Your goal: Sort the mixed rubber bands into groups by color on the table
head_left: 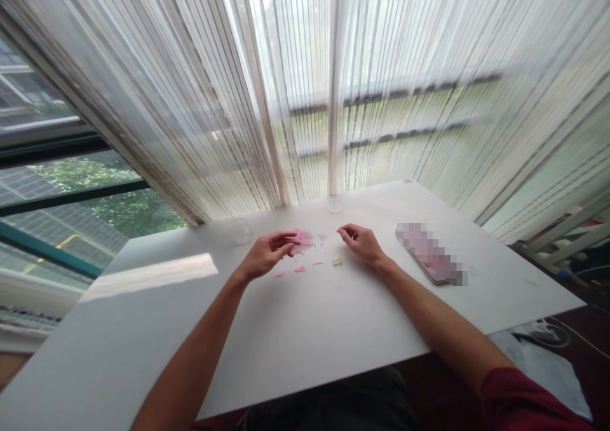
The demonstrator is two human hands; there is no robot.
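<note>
On the white table (286, 342) lies a small heap of pink shreds or petal-like bits (304, 239); their exact kind is too small to tell. My left hand (267, 254) hovers at the heap's left side, its fingers stretched out with a gap to the thumb, and partly covers it. To the right of the heap is my right hand (361, 243), fingers curled and tips together; whatever they pinch, if anything, does not show. A few loose pink bits (299, 269) lie nearer to me. A pale yellowish piece (337, 261) rests between the hands.
A flat pink slab-like object (424, 253), partly blurred out, lies right of my right arm. Two clear round items (241, 231) stand toward the back edge. Striped curtains (305, 100) hang behind the table. A sunlit patch (152, 275) crosses its left side.
</note>
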